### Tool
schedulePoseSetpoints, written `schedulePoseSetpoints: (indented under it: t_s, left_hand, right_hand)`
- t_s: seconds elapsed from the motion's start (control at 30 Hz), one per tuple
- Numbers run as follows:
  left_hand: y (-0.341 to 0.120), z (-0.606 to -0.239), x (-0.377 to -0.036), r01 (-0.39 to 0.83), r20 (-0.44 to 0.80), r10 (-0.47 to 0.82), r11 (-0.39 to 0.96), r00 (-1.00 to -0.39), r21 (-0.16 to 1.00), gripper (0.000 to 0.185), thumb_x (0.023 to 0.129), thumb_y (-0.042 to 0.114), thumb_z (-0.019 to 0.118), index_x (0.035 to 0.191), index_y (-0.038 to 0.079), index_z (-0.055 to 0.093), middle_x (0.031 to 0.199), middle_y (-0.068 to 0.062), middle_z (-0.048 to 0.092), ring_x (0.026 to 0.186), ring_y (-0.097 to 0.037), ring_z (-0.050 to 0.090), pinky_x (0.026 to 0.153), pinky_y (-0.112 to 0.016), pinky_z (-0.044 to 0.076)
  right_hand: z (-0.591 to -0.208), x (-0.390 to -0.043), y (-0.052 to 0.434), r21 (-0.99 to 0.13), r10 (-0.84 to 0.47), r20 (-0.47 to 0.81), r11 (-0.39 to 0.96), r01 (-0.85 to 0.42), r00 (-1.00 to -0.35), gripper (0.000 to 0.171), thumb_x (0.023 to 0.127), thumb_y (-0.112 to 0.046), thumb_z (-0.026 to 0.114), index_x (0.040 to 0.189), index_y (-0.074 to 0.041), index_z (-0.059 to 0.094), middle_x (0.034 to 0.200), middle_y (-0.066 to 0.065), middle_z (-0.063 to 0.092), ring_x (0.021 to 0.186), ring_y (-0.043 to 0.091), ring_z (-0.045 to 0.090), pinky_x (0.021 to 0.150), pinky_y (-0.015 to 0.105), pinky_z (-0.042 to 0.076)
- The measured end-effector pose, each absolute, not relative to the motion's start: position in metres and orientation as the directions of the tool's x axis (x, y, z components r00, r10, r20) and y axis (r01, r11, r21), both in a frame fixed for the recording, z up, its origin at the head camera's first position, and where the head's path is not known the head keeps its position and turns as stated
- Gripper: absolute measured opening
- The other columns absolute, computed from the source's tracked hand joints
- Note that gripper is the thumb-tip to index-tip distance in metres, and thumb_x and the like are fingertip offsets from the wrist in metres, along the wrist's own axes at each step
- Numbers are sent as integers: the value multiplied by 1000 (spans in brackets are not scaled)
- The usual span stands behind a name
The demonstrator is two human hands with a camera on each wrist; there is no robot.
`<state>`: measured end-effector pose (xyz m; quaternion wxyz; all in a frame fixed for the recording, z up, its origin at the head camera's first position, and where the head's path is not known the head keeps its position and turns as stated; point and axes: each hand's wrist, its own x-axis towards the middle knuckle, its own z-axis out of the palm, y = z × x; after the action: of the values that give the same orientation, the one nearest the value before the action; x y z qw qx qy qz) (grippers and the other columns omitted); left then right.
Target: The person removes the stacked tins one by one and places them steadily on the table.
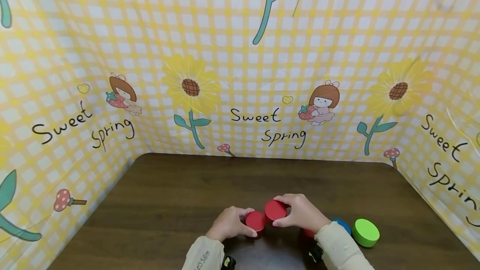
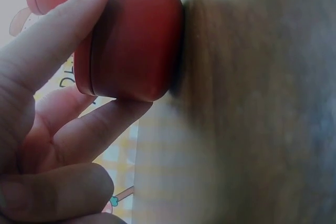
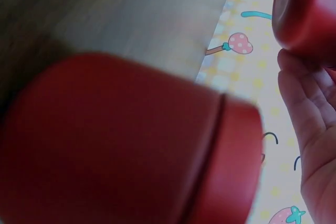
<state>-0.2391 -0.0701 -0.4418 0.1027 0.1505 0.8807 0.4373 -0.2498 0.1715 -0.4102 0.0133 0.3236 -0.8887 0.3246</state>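
Left hand (image 1: 229,223) pinched a small red round tin (image 1: 256,221) steady on the dark wood counter (image 1: 161,203), while right hand (image 1: 300,211) gripped a second red round tin (image 1: 275,210) raised just beside it.

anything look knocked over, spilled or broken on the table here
Nothing stands out. The left hand grips a red round tin on the dark wooden table; the right hand holds another red tin raised. The green round tin sits upright.

Two round red tins, lids on. One (image 1: 256,221) upright on the table (image 1: 157,211) near the front edge, about midway along it, gripped at its sides. The other (image 1: 275,210) just beside it, to its right, held slightly higher, lid up.
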Motion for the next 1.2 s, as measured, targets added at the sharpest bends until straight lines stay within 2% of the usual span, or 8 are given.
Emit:
schedulePoseSetpoints:
  t_s: [0.47,0.6,0.73,0.97,1.2]
  left_hand:
    - [-70,-439,-240,181,-54,354,596,-934,782,60,65,21,89,120,9,69,105,-4,71,100,-20,62,72,-32,47]
    - [-69,-439,-240,182,-57,358,597,-932,782,61,65,20,88,121,9,68,105,-5,72,98,-19,62,72,-33,47]
    - [-69,-440,-240,183,-59,359,602,-932,778,62,65,20,88,122,9,68,104,-6,72,96,-18,62,72,-33,47]
    - [-70,-441,-241,201,-44,362,609,-931,768,62,64,21,88,122,9,68,104,-5,72,98,-18,62,73,-32,47]
    - [-70,-440,-240,196,-48,360,611,-932,767,62,65,21,88,122,10,68,103,-4,72,97,-17,62,73,-32,46]
  right_hand:
    - [-406,-244,187,-495,-576,310,582,-645,-757,57,72,-34,84,113,2,67,96,3,67,79,7,58,67,24,51]
    - [-410,-242,190,-461,-581,360,569,-681,-730,58,71,-35,85,113,2,67,100,5,68,83,10,61,71,27,53]
    - [-411,-240,192,-455,-584,356,573,-681,-729,59,71,-36,85,112,1,67,102,6,68,87,13,62,73,29,54]
    - [-410,-239,201,-481,-589,333,565,-670,-736,53,73,-36,83,111,-2,68,101,4,68,85,8,60,70,26,53]
    - [-411,-239,212,-480,-576,388,540,-691,-719,50,72,-30,84,109,-1,68,97,3,67,81,4,58,65,24,52]
